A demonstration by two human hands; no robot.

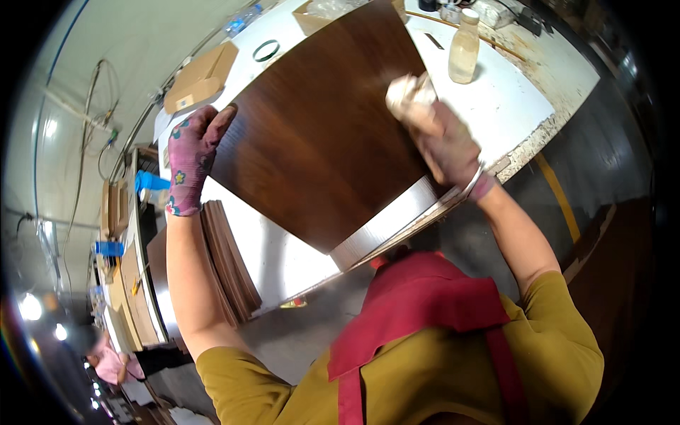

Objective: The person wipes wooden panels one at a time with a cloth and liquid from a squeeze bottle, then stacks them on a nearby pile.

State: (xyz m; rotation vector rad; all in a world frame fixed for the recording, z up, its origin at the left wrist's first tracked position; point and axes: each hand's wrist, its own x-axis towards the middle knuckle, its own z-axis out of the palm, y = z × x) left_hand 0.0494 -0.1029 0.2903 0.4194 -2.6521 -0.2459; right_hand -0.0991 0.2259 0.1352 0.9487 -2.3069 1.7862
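Note:
A dark brown wooden panel (319, 127) lies over the white tabletop, its grain glossy under the light. At its left edge is my left hand (195, 152) in a purple flowered glove, the fingers closed on the edge. Over the right side of the panel my right hand (446, 142), in a dirty glove, grips a crumpled white cloth (409, 92). The motion blurs that hand a little, and its fingertips are hidden by the cloth.
A stack of brown panels (230, 262) sits by my left forearm. Farther off are a flat cardboard box (202, 76), a tape roll (265, 50) and a bottle of cloudy liquid (464, 49). A person in pink (113, 361) is at the far left.

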